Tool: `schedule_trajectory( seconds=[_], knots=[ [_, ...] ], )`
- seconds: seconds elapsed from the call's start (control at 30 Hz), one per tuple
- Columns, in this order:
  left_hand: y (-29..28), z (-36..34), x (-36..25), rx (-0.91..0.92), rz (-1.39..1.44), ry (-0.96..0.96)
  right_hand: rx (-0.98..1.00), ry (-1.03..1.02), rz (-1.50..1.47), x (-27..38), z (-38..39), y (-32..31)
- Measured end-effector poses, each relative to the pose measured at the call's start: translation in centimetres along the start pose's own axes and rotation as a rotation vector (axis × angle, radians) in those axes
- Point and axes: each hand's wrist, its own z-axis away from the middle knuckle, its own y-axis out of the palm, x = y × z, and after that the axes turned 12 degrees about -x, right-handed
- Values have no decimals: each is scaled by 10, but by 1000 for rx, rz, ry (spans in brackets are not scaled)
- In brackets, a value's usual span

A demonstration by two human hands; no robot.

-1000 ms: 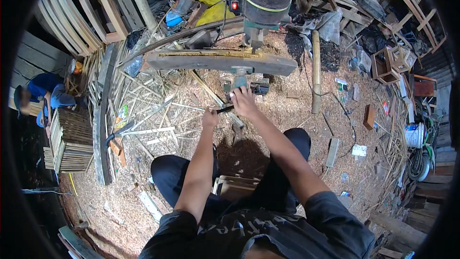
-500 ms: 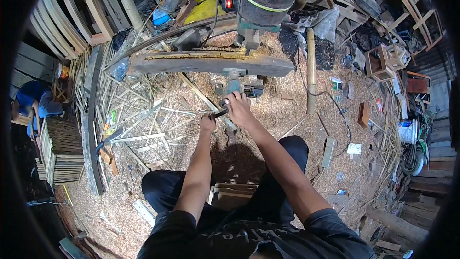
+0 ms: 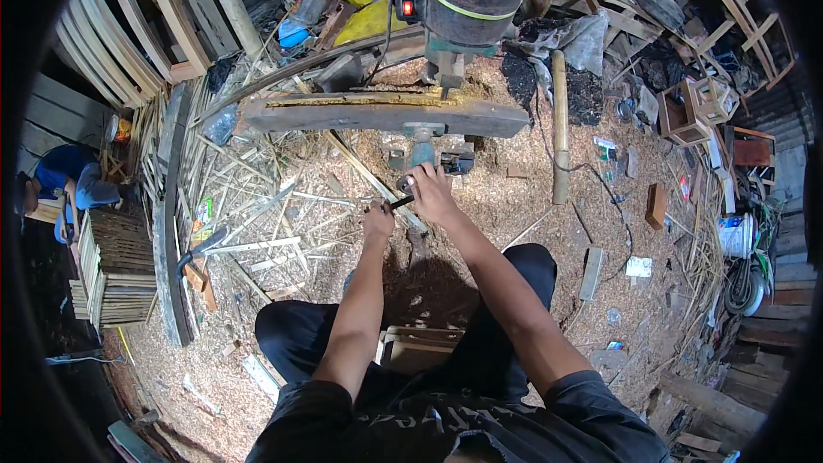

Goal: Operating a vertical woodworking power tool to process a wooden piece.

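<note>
My left hand [image 3: 377,220] is closed around the outer end of a short black handle [image 3: 401,202]. This handle runs up to a round hub at the front of a green machine support [image 3: 422,153], and my right hand [image 3: 432,195] curls over that hub, hiding much of it. Just beyond my hands a long dark wooden beam [image 3: 351,117] lies crosswise on the support. A groove with yellowish chips runs along its top. Above the beam stands the machine's big dark cylindrical body [image 3: 471,0], its tool [image 3: 445,90] reaching down to the groove.
A lit red switch [image 3: 407,8] sits beside the machine body. Wood shavings and thin strips [image 3: 266,214] cover the floor. To the right lie a bamboo pole [image 3: 560,129] and a cable. Another person [image 3: 77,180] sits at far left, near stacked slats [image 3: 124,249].
The view has shifted slightly, so the beam and both hands appear a little farther right. My left hand has turned a bit on the handle; both hands keep their places.
</note>
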Motion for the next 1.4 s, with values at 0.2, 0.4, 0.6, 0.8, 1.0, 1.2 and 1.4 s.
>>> schedule_trajectory(
  seconds=[0.2, 0.4, 0.6, 0.8, 1.0, 1.2, 1.4],
  knots=[
    [5, -21, 6, 176, -61, -99, 18, 9, -46, -3, 0, -1],
    [8, -10, 11, 99, 47, -92, 5, -6, -65, -3, 0, 0],
    [13, -20, 11, 86, -73, -136, -18, -20, -58, -3, -1, 1],
    [39, -40, 37, 68, -233, 16, 57, 25, -63, 3, -2, -1],
    [49, -47, 49, 152, -269, 54, 0, -8, -73, 7, -4, -3],
    [30, -38, 15, 36, -34, -89, 18, -19, -52, 4, -3, -3],
    [-20, -38, -113, -458, 782, -8, -585, 546, -357, -56, 2, 23]
  ],
)
